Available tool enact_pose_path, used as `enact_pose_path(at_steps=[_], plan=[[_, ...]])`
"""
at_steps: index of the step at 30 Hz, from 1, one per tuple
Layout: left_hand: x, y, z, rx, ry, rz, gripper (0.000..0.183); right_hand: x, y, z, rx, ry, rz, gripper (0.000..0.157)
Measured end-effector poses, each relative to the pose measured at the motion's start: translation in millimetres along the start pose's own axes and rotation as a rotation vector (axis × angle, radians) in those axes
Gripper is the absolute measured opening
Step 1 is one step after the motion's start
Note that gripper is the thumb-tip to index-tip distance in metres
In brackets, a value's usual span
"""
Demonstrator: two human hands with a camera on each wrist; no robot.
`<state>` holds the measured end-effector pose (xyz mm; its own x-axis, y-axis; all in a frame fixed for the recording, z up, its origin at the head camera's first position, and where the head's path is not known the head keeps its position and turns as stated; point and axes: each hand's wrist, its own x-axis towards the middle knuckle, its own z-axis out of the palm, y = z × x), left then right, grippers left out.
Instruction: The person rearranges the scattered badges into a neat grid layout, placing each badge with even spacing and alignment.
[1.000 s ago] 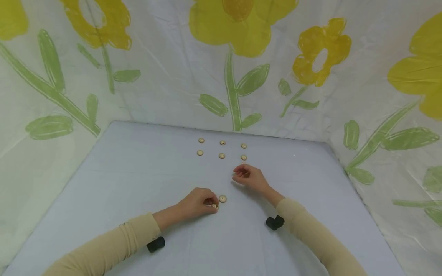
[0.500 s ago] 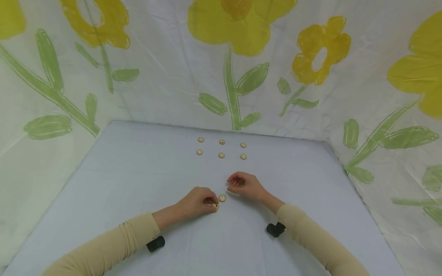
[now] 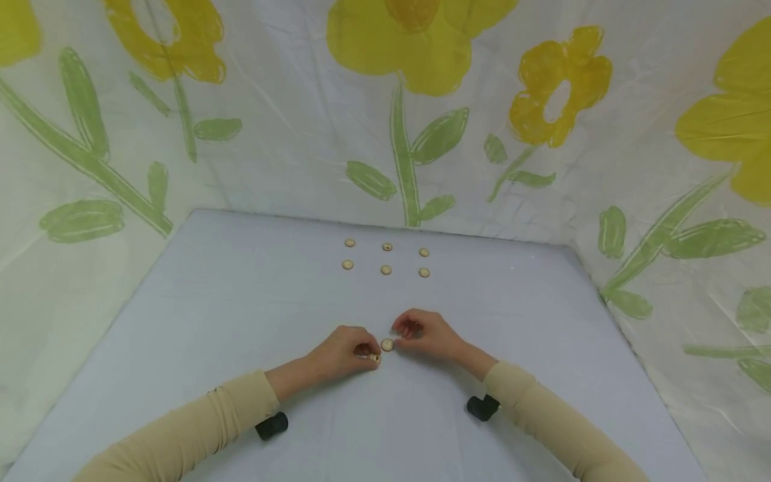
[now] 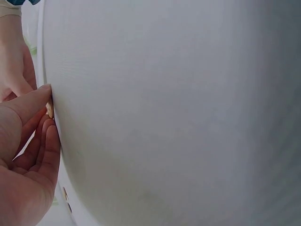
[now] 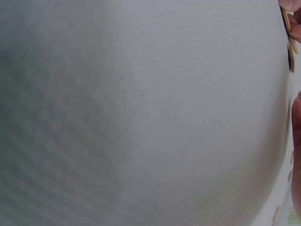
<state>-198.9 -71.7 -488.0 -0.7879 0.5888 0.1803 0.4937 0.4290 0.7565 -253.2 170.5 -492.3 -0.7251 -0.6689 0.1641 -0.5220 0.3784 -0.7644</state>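
Note:
My left hand (image 3: 345, 351) rests low over the table and pinches a small light-wood disc (image 3: 376, 357) with a dark spot between thumb and fingers. In the left wrist view, the edge of a wooden disc (image 4: 50, 109) shows at those fingertips. Just beyond lies a loose round wooden disc (image 3: 387, 345) with a darker rim, flat on the table. My right hand (image 3: 427, 333) is on its right side, fingers loosely bent, the thumb tip close at the disc's edge. In the right wrist view, a gap shows between the right fingers (image 5: 296, 136) and the lying disc (image 5: 291, 61).
Farther back, several more wooden discs stand in two rows, among them a front middle disc (image 3: 386, 270) and a back middle disc (image 3: 387, 247) with a dark spot. The pale table (image 3: 253, 268) ends at a flower-painted cloth (image 3: 289, 147). Black wrist devices (image 3: 272, 426) hang under both sleeves.
My right hand has come down and left, from below the disc rows to the loose disc. The left hand has stayed in place with its disc.

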Motion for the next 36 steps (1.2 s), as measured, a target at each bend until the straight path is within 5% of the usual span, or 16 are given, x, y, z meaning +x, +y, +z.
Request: enact_pose_path(at_steps=[36], plan=[[-0.9,2.2,-1.2,-0.004,-0.015,-0.008,0.013,-1,4,10.3,-0.130,-0.045,-0.194,0.022]])
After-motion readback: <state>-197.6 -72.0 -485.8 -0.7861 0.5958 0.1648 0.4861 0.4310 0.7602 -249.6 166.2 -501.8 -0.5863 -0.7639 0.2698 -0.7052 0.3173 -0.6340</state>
